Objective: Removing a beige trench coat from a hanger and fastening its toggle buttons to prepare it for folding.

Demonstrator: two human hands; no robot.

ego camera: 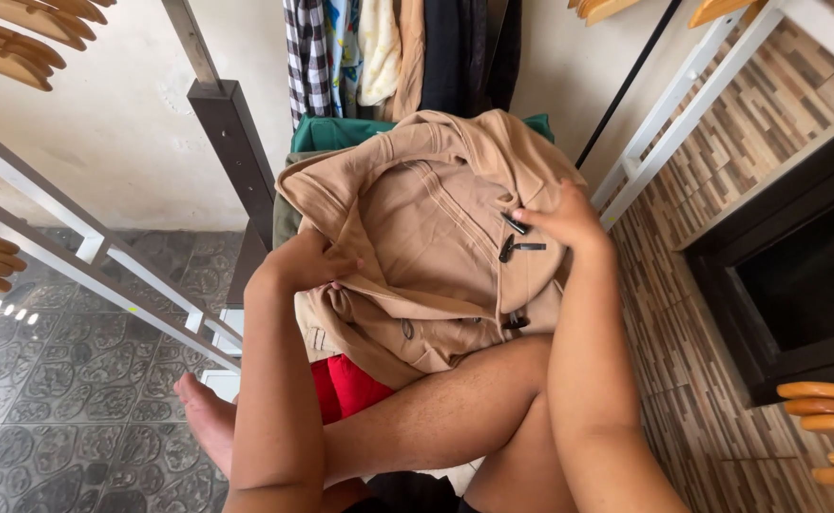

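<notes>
Tan fleecy coat [426,247], mid-frame, bunched on the person's lap. Left hand [307,261] is clamped on a fold at its left edge, right hand [564,220] pinches the front by the dark toggle fasteners [519,242]. Looks soft, floppy and a bit bulky, so I'd say grab the seams or collar. Red cloth [345,385] pokes out underneath. No packages, labels or signs anywhere, just wooden hangers [13,43] upper left.
</notes>
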